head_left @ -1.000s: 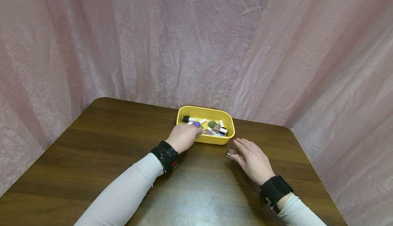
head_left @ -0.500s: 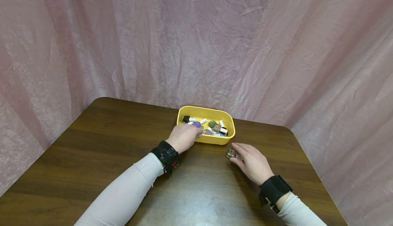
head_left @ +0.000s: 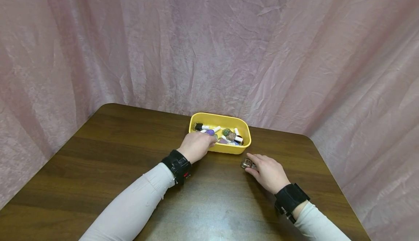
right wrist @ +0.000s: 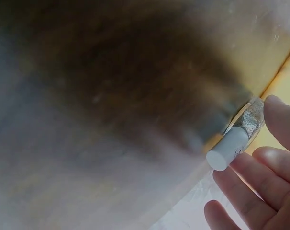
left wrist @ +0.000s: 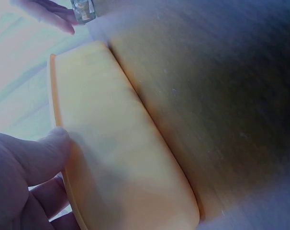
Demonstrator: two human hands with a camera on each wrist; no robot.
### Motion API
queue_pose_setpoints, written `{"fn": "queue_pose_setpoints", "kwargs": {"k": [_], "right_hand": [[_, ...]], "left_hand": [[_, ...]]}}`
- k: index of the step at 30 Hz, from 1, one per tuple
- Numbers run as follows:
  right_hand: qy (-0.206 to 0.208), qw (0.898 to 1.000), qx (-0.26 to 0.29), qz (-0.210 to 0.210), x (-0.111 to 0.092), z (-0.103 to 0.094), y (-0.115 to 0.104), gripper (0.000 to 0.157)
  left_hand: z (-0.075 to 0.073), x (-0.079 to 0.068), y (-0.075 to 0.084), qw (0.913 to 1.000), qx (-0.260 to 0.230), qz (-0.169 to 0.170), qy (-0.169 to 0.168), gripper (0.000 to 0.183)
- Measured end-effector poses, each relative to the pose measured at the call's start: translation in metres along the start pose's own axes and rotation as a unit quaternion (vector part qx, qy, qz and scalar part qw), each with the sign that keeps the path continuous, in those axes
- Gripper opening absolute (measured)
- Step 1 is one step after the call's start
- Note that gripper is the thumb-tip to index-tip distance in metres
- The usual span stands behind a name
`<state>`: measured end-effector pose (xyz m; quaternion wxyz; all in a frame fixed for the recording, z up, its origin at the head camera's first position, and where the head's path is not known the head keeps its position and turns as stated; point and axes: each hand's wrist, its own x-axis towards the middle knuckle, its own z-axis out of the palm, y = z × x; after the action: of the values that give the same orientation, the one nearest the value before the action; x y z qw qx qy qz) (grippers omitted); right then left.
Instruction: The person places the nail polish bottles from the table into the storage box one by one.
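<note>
A glittery nail polish bottle (head_left: 246,163) with a white cap (right wrist: 226,151) lies close over the table, just in front of the yellow tub's right end. My right hand (head_left: 269,172) pinches it between thumb (right wrist: 281,122) and fingers. My left hand (head_left: 196,146) grips the near rim of the yellow tub (head_left: 229,150); in the left wrist view its thumb (left wrist: 49,153) presses the outer wall and the fingers curl over to the inside. Several nail polish bottles lie loose in the tub, among them a purple one (head_left: 210,132) and a green one (head_left: 226,132). The left hand hides part of them.
The tub stands near the far edge of a dark brown wooden table (head_left: 131,142). A pink curtain (head_left: 209,51) hangs right behind that edge and along the right side. Black bands (head_left: 176,166) circle both wrists.
My right hand's fingers have come down and closed with the thumb on the nail polish bottle. My left hand keeps its grip on the tub's rim.
</note>
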<state>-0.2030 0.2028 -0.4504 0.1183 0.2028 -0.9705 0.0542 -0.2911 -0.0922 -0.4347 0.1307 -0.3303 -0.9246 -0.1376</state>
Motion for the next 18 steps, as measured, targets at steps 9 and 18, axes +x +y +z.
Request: {"fn": "queue_pose_setpoints", "kwargs": {"k": [9,18], "right_hand": [[-0.011,1.0,-0.008,0.001,0.0054,0.0008,0.0019,0.052],[-0.031,0.999,-0.02,0.004,0.0076,0.0017,0.0022,0.046]], "left_hand": [[0.0005,0.0009,-0.0005,1.0,0.001,-0.002,-0.005,0.009],[-0.0004,0.0003,0.0,1.0,0.001,-0.004,-0.009,0.009]]}}
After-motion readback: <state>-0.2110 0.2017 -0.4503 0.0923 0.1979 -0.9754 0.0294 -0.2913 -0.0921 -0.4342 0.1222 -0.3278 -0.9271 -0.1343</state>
